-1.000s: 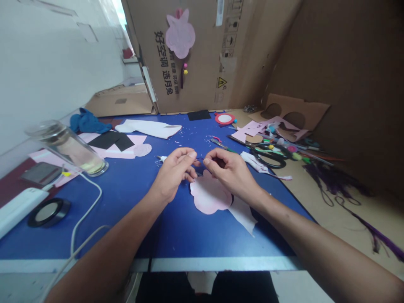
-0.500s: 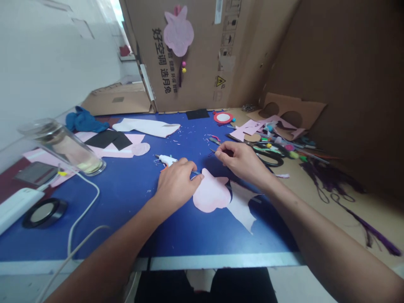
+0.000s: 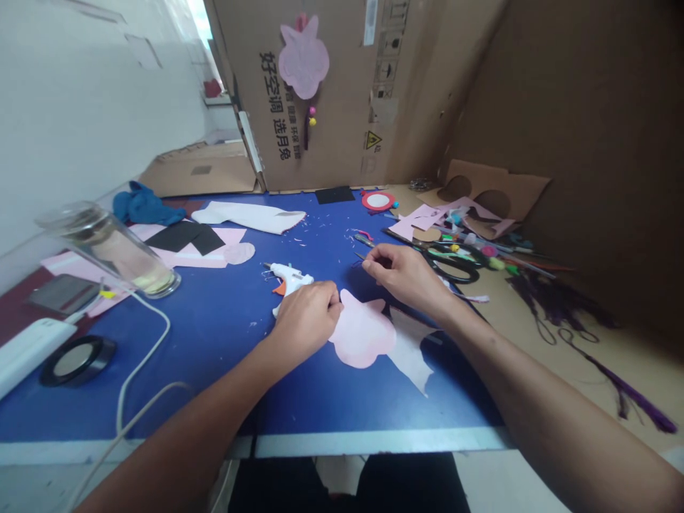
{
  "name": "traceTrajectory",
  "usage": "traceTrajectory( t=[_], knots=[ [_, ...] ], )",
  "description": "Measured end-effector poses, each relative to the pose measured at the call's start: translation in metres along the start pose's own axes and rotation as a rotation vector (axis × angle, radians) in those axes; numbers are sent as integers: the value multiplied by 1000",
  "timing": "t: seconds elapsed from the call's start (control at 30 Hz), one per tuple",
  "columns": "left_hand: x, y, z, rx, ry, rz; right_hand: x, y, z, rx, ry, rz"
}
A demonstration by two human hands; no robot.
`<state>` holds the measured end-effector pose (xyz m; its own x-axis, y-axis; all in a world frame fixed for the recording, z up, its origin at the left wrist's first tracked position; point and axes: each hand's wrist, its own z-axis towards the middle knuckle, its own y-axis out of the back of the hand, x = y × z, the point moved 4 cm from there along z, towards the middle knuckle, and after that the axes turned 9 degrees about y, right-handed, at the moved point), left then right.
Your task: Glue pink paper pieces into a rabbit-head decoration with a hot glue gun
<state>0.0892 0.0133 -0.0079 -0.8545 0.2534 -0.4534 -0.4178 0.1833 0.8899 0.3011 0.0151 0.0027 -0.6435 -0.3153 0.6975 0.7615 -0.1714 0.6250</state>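
My left hand [image 3: 310, 313] is closed, its thumb and fingertips pinched at the left edge of a pink paper cutout [image 3: 364, 333] with scalloped sides and two pointed ears. Just beyond that hand a white hot glue gun [image 3: 291, 275] with an orange trigger lies on the blue table. My right hand [image 3: 403, 276] pinches a thin pointed thing [image 3: 360, 256], mostly hidden by the fingers. Beneath the right forearm, a torn-edged white paper scrap [image 3: 410, 353] lies partly against the cutout.
Black-handled scissors [image 3: 454, 269], pink scraps and purple tassels [image 3: 635, 399] crowd the right side. At left stand a glass of liquid [image 3: 133, 256], black tape [image 3: 78, 360] and a white cable [image 3: 143, 362]. A similar pink cutout [image 3: 304, 60] hangs on the cardboard behind.
My left hand has turned and its fingers have curled in, baring more of the glue gun. The pink cutout has shifted slightly toward me. My right hand has barely moved.
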Motion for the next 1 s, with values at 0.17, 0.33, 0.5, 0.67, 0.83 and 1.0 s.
traceTrajectory(
  t=[0.17, 0.33, 0.5, 0.67, 0.83, 1.0],
  knots=[
    [4, 6, 7, 72, -42, -463, -2, 4, 3, -90, -96, 241],
    [11, 17, 12, 94, 28, -807, -9, 6, 4, -122, -279, 714],
    [13, 20, 14, 121, 92, -1007, -16, 10, 4, -168, -331, 989],
    [20, 19, 18, 79, 239, -1139, -17, 16, 4, -216, -318, 991],
    [26, 26, 22, -74, 303, -1235, -11, 16, 1, -194, -341, 926],
    [26, 32, 22, -175, 283, -1267, 3, 6, -4, -73, -399, 953]
  ],
)
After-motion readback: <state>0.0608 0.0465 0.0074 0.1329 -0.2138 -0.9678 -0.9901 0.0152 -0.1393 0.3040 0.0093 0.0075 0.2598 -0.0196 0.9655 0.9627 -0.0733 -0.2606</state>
